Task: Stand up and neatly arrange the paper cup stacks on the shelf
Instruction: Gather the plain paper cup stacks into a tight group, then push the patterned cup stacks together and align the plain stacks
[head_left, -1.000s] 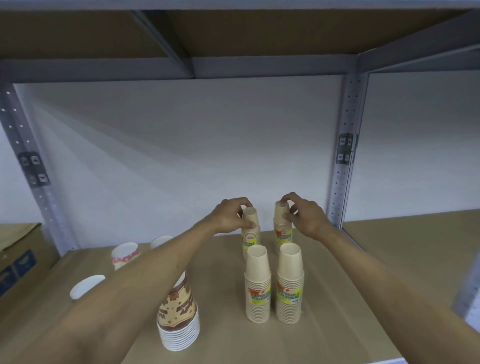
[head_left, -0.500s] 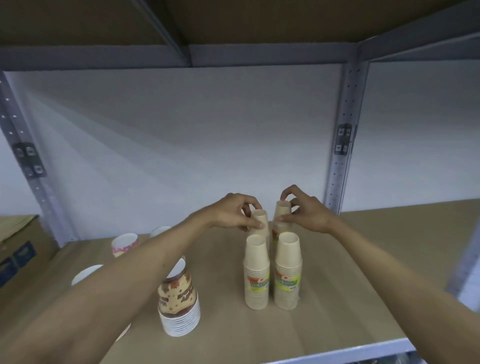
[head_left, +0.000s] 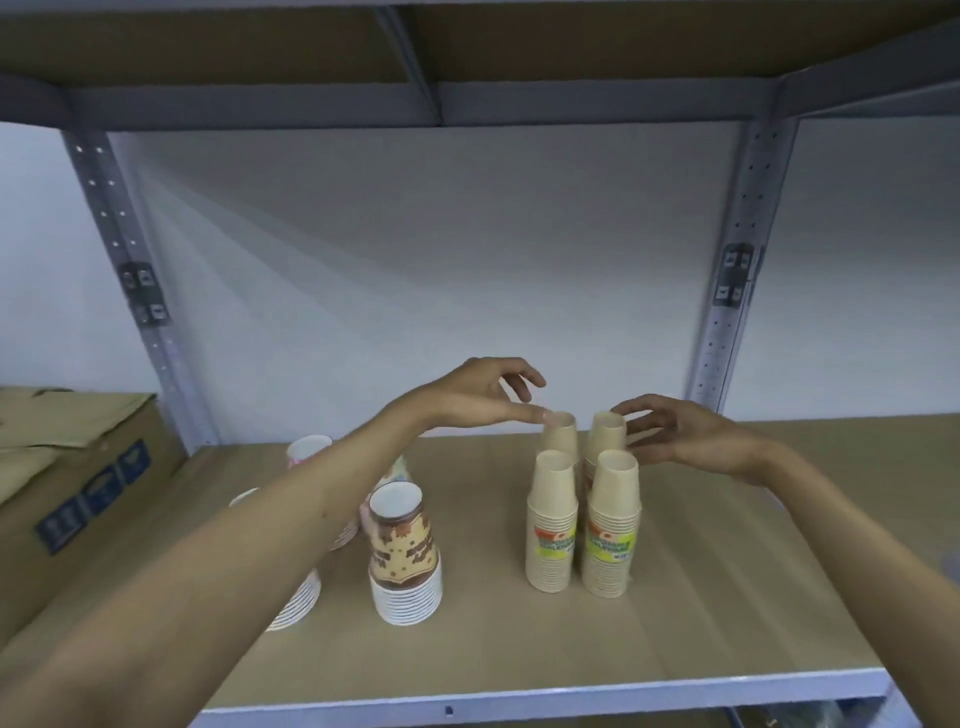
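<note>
Both hands have released the rear tan paper cup stacks (head_left: 558, 434); left hand (head_left: 480, 397) and right hand (head_left: 675, 434) fingers spread wide, block of four standing tidy

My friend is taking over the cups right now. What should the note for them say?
Left hand: open, fingertip just at the back-left beige stack.
Right hand: open, fingers by the back-right beige stack.
Done: four beige stacks stand upright in a tight square; the front two are in line.
Left: tidy the brown-patterned stack and the patterned cup stacks behind the left arm on the shelf.
</note>
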